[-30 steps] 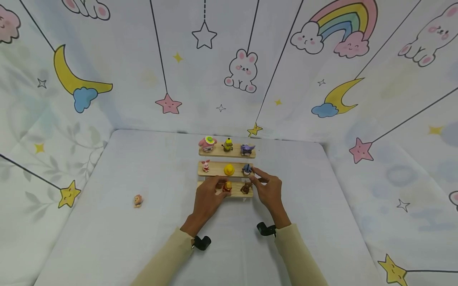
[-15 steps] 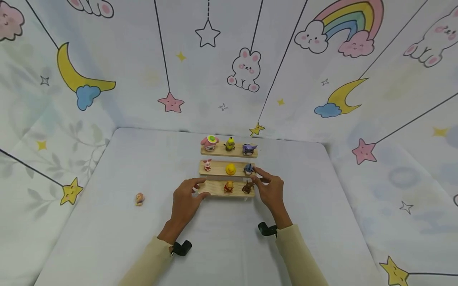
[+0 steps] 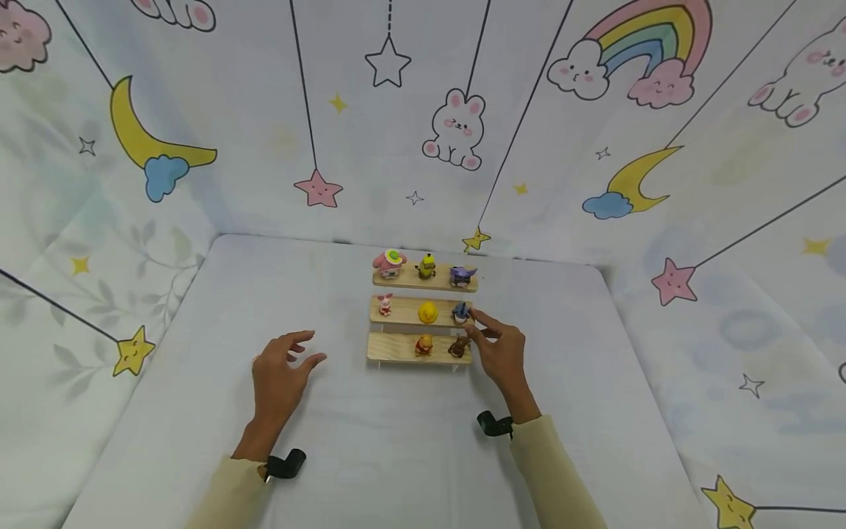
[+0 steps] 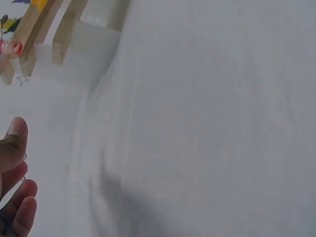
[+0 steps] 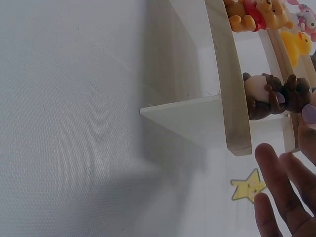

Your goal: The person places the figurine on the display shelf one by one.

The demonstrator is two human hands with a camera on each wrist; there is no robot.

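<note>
- Hovering over the white tabletop (image 3: pixel 410 441), the left hand (image 3: pixel 277 378) has relaxed, spread fingers and holds nothing, well left of the three-tier wooden shelf (image 3: pixel 396 351).
- Resting at the shelf's right end, the right hand (image 3: pixel 500 354) touches the blue figurine (image 3: pixel 460 313) on the middle tier with thumb and forefinger; whether it pinches it I cannot tell.
- Below it stands a brown figurine (image 3: pixel 457 345).

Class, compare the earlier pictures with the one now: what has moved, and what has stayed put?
The left hand has left the bottom shelf and swung out to the left, open, holding nothing. The right hand stays at the stand's right end, fingertips by the blue figure. The shelved figures have not moved.
</note>
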